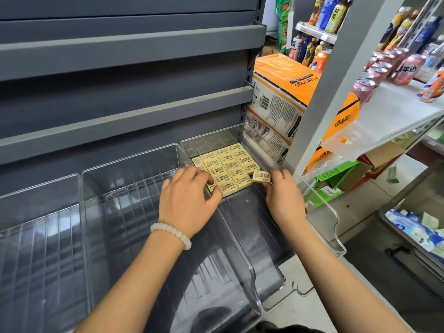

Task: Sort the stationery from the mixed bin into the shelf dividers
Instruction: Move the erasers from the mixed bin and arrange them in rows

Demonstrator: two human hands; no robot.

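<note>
Several cream erasers point(228, 164) with printed labels lie packed in rows at the back of the rightmost clear plastic divider tray point(319, 203) on the grey shelf. My left hand point(189, 195), a white bead bracelet on its wrist, rests on the left front erasers, with its curled fingers and thumb round one at the front row. My right hand point(283, 195) pinches a single eraser point(262, 176) at the right front corner of the rows, its edge tilted a little above the others.
Two more clear divider trays point(134, 169) sit to the left on the same shelf. Grey shelves point(125, 44) rise above. Orange tissue packs point(283, 97) stand behind the tray. A white shelf unit point(394, 111) with drink cans and a bin point(418, 227) of goods are at right.
</note>
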